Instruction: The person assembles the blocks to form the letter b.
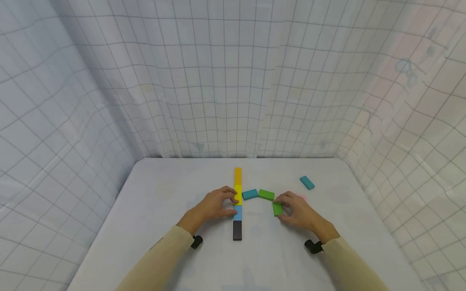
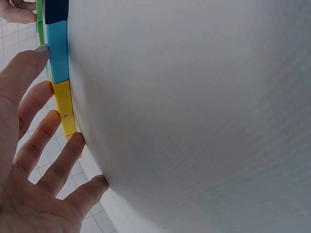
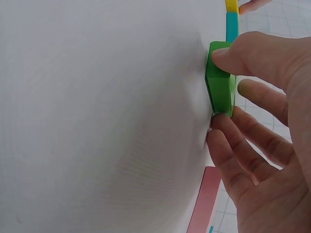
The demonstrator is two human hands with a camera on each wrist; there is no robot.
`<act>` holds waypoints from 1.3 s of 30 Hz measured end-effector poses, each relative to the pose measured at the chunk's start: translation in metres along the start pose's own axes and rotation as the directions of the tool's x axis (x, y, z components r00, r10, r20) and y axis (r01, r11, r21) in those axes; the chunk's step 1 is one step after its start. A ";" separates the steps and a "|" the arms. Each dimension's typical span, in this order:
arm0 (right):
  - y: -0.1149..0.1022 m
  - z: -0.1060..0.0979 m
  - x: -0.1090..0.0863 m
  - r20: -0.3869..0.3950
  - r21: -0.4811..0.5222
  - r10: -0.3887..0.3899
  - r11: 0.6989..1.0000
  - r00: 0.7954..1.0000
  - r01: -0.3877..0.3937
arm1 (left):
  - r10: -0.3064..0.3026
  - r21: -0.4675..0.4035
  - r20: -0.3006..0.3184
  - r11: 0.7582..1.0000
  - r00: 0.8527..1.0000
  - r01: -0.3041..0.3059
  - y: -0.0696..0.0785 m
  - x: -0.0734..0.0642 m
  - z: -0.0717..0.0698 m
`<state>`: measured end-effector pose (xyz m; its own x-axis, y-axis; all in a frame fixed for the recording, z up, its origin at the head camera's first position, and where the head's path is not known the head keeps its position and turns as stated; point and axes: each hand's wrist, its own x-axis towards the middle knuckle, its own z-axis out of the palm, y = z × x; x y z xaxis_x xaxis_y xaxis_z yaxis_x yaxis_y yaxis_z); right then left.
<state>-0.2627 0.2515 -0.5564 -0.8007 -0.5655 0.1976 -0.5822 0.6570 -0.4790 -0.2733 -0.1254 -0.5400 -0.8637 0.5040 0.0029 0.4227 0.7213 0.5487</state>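
Observation:
A straight column of blocks runs away from me: a black block [image 1: 237, 230], a light blue block [image 1: 238, 210], a yellow block [image 1: 238, 190] and an orange-yellow block [image 1: 238, 176]. My left hand [image 1: 214, 205] touches its left side with spread fingers, thumb at the light blue block and fingertips along the yellow one. From the column's right side, a teal block [image 1: 249, 195] and a green block [image 1: 266, 195] form a bent row. At that row's end, my right hand [image 1: 298, 210] pinches a second green block [image 3: 222, 92] between thumb and fingers.
A loose teal block [image 1: 307, 182] lies at the far right of the white table [image 1: 145, 194]. A pink block [image 3: 204, 201], mostly hidden behind the right hand in the head view, lies beside it. Checked curtains [image 1: 236, 81] enclose the table's back and sides.

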 end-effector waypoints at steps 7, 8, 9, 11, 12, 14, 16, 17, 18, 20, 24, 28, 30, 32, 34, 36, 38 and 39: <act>0.000 0.001 -0.002 -0.009 -0.005 -0.013 1.000 1.000 0.013 | 0.014 -0.010 -0.004 1.000 1.000 -0.014 0.000 -0.002 0.000; -0.001 0.001 -0.001 -0.007 -0.004 -0.012 1.000 1.000 0.012 | 0.013 -0.011 -0.003 1.000 1.000 -0.013 0.000 -0.002 0.000; -0.001 0.000 -0.001 -0.005 -0.001 -0.011 1.000 1.000 0.011 | 0.012 -0.010 -0.001 1.000 1.000 -0.012 0.000 -0.002 -0.001; -0.001 0.000 -0.002 0.001 0.000 -0.008 1.000 1.000 0.008 | 0.007 -0.006 0.003 1.000 1.000 -0.007 0.000 -0.002 0.000; 0.000 0.000 -0.002 0.004 0.001 -0.010 1.000 1.000 0.010 | 0.004 -0.005 0.004 1.000 1.000 -0.004 0.000 -0.002 0.000; 0.000 0.000 -0.002 0.006 0.004 -0.012 1.000 1.000 0.012 | -0.001 -0.010 0.004 1.000 1.000 0.002 0.001 -0.002 0.000; 0.001 0.000 -0.003 0.010 0.008 -0.010 1.000 1.000 0.010 | -0.005 -0.012 0.005 1.000 1.000 0.005 0.001 -0.002 0.000; 0.001 0.001 -0.003 0.012 0.011 -0.009 1.000 1.000 0.009 | -0.006 -0.011 0.006 1.000 1.000 0.006 0.001 -0.002 0.001; 0.002 0.001 -0.003 0.013 0.011 -0.008 1.000 1.000 0.008 | -0.007 -0.008 0.007 1.000 1.000 0.007 0.001 -0.002 0.001; 0.002 0.000 -0.004 0.013 0.012 -0.001 1.000 1.000 0.001 | -0.007 0.000 0.011 1.000 1.000 0.007 0.001 -0.001 0.001; 0.004 0.001 -0.004 0.001 0.006 -0.001 1.000 1.000 0.001 | -0.013 0.005 0.012 1.000 1.000 0.013 0.001 0.000 0.001; 0.004 0.000 -0.002 -0.004 -0.003 0.001 1.000 1.000 -0.001 | -0.020 0.001 0.016 1.000 1.000 0.020 -0.001 0.001 -0.001; 0.004 0.000 -0.001 -0.003 -0.005 0.003 1.000 1.000 -0.003 | -0.020 0.002 0.015 1.000 1.000 0.020 -0.001 0.001 -0.001; 0.003 0.000 -0.001 -0.002 -0.007 0.005 1.000 1.000 -0.005 | -0.019 -0.001 0.014 1.000 1.000 0.019 0.000 0.001 -0.002; 0.003 0.000 -0.001 -0.003 -0.004 0.009 1.000 1.000 -0.009 | -0.019 -0.003 0.014 1.000 1.000 0.019 0.000 0.001 -0.002; 0.003 0.001 -0.001 0.000 -0.001 0.015 1.000 1.000 -0.015 | -0.021 -0.004 0.018 1.000 1.000 0.021 0.001 0.001 -0.003; 0.002 0.001 -0.001 0.000 0.001 0.022 1.000 1.000 -0.022 | -0.021 -0.007 0.023 1.000 1.000 0.021 0.002 0.000 -0.004; 0.002 0.001 -0.001 0.000 0.000 0.022 1.000 1.000 -0.022 | -0.021 -0.004 0.024 1.000 1.000 0.021 0.002 0.000 -0.003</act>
<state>-0.2628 0.2532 -0.5587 -0.8133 -0.5509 0.1873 -0.5645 0.6690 -0.4835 -0.2736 -0.1257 -0.5362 -0.8654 0.5002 -0.0284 0.4037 0.7297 0.5518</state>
